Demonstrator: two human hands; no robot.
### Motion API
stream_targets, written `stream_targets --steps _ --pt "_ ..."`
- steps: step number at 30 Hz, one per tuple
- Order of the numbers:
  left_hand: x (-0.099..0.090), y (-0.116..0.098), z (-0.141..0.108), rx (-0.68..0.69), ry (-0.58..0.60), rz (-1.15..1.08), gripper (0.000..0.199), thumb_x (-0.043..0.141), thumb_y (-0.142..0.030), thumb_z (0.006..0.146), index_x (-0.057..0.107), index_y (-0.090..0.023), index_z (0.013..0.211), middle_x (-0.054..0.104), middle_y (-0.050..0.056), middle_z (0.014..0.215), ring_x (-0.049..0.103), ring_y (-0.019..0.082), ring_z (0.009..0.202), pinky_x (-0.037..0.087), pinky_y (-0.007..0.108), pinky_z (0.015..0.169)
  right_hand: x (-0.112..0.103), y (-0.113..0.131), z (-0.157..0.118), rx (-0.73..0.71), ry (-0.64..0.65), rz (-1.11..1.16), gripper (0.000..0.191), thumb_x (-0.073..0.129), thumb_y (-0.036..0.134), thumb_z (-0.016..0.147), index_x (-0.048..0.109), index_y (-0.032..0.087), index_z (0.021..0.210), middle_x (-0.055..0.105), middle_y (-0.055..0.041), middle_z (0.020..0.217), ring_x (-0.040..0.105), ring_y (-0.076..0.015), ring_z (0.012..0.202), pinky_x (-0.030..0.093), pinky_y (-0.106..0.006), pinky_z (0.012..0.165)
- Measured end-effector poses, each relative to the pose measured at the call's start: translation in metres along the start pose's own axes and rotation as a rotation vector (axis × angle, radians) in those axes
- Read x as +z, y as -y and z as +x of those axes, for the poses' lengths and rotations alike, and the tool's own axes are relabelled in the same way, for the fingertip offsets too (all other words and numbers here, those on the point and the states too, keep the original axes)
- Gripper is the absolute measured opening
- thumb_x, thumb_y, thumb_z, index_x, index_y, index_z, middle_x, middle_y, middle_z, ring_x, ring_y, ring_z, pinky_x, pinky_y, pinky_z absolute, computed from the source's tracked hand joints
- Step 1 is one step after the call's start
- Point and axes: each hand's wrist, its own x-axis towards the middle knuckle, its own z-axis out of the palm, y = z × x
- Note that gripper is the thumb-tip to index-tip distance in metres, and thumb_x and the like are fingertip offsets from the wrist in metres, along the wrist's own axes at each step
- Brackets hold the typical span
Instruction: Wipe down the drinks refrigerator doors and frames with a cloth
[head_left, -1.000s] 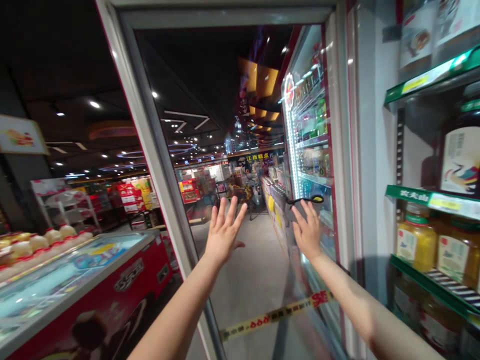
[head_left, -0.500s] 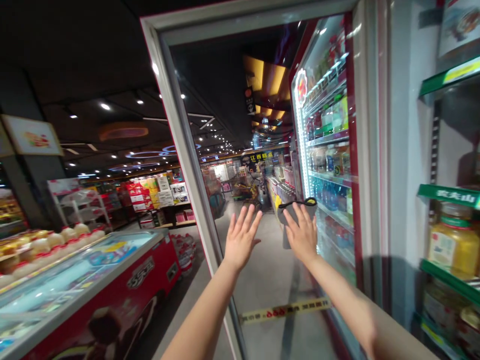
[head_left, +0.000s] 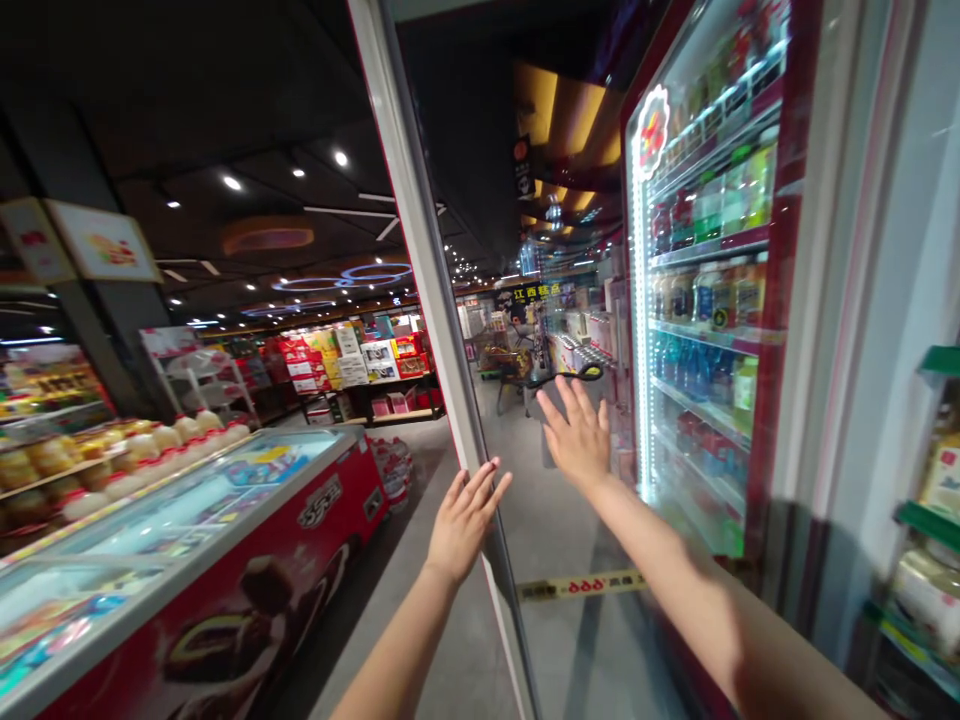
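A tall glass door (head_left: 559, 520) with a pale metal frame (head_left: 420, 200) stands in front of me. My right hand (head_left: 581, 432) lies flat against the glass or very close to it, fingers spread. Just behind its fingertips shows a dark looped strip (head_left: 589, 372); what it belongs to is partly hidden. My left hand (head_left: 461, 525) is stretched out with its fingers apart, overlapping the door's left frame edge. Whether it touches the frame I cannot tell. Neither hand holds anything. Low on the glass runs a yellow printed strip (head_left: 585, 585).
A lit drinks cooler (head_left: 709, 300) with shelves of bottles shows through or in the glass. At left stands a red chest freezer (head_left: 300, 570) with round containers (head_left: 142, 470) along its far side. Boxed goods (head_left: 360, 360) are stacked farther back. Jars (head_left: 930, 590) fill shelves at right.
The door's left frame has shifted right in view, and more of the freezer shows. My left hand has moved lower, onto the frame's line. My right hand has shifted slightly up and left.
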Motion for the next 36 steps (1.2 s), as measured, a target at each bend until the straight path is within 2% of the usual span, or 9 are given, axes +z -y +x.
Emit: stream_targets --steps 5,9,13,17,22,25,29,34,36 --pt "0.004 -0.002 -0.001 0.010 -0.006 -0.010 0.082 0.060 -0.020 0.091 0.018 -0.027 0.161 0.022 0.004 0.166 0.025 0.018 0.154 0.029 0.044 0.126 0.003 -0.002 -0.040 -0.445 0.189 0.087 0.071 0.061 0.019 0.090 0.037 0.035 0.155 0.045 -0.0043 0.159 0.042 -0.0218 0.145 0.018 -0.050 0.124" --pt "0.005 -0.004 -0.002 -0.018 -0.020 -0.018 0.079 0.055 -0.016 0.092 0.018 -0.025 0.161 0.019 0.003 0.167 0.023 0.017 0.154 0.028 0.041 0.126 -0.012 -0.022 -0.020 -0.236 0.105 0.041 0.067 0.059 0.017 0.092 0.040 0.034 0.154 0.046 -0.0065 0.158 0.041 -0.0260 0.145 0.020 -0.055 0.122" --pt "0.010 -0.008 -0.006 -0.171 -0.056 -0.021 0.085 0.057 -0.020 0.090 0.012 -0.013 0.162 0.019 0.011 0.166 0.018 0.020 0.155 0.027 0.041 0.127 -0.009 0.015 0.046 0.023 -0.032 0.026 0.061 0.057 0.021 0.094 0.043 0.029 0.153 0.035 -0.0097 0.164 0.029 -0.0323 0.151 0.022 -0.063 0.119" --pt "0.020 -0.012 -0.015 -0.279 -0.089 -0.023 0.087 0.056 -0.025 0.092 0.007 -0.010 0.162 0.020 0.014 0.165 0.016 0.023 0.155 0.027 0.047 0.126 0.014 0.056 0.020 -0.221 0.066 0.046 0.058 0.056 0.019 0.094 0.047 0.028 0.150 0.038 -0.0086 0.163 0.030 -0.0275 0.151 0.015 -0.059 0.123" --pt "0.029 -0.015 -0.023 -0.272 -0.071 -0.054 0.084 0.055 -0.026 0.093 0.008 -0.014 0.162 0.020 0.012 0.165 0.016 0.023 0.155 0.025 0.049 0.127 0.030 0.043 -0.071 -0.587 0.161 0.103 0.051 0.053 0.013 0.092 0.055 0.024 0.142 0.051 -0.0057 0.154 0.042 -0.0186 0.144 0.012 -0.050 0.126" --pt "0.031 -0.015 -0.022 -0.278 -0.058 -0.076 0.087 0.057 -0.025 0.091 0.008 -0.014 0.162 0.021 0.012 0.165 0.016 0.023 0.155 0.025 0.049 0.127 0.025 0.033 -0.058 -0.644 0.193 0.141 0.054 0.052 0.011 0.092 0.054 0.027 0.143 0.053 -0.0027 0.153 0.045 -0.0161 0.141 0.016 -0.048 0.126" --pt "0.034 -0.016 -0.021 -0.287 -0.052 -0.082 0.082 0.055 -0.020 0.091 0.013 -0.015 0.162 0.023 0.012 0.165 0.016 0.023 0.155 0.025 0.050 0.126 0.024 0.039 -0.022 -0.404 0.138 0.073 0.053 0.055 0.015 0.093 0.053 0.025 0.145 0.048 -0.0073 0.156 0.042 -0.0230 0.144 0.016 -0.054 0.124" --pt "0.036 -0.018 -0.021 -0.307 -0.053 -0.060 0.076 0.051 -0.019 0.092 0.020 -0.016 0.161 0.023 0.010 0.165 0.017 0.023 0.155 0.026 0.051 0.126 0.034 0.038 -0.043 -0.611 0.068 0.177 0.043 0.050 0.011 0.095 0.066 0.033 0.130 0.067 0.0008 0.137 0.055 -0.0148 0.131 0.029 -0.039 0.119" --pt "0.036 -0.020 -0.020 -0.321 -0.053 -0.045 0.075 0.051 -0.019 0.092 0.021 -0.014 0.161 0.022 0.010 0.166 0.017 0.023 0.155 0.028 0.051 0.126 0.033 0.037 -0.043 -0.544 0.059 0.192 0.048 0.048 0.010 0.095 0.064 0.033 0.134 0.067 -0.0008 0.137 0.055 -0.0160 0.131 0.033 -0.039 0.116"
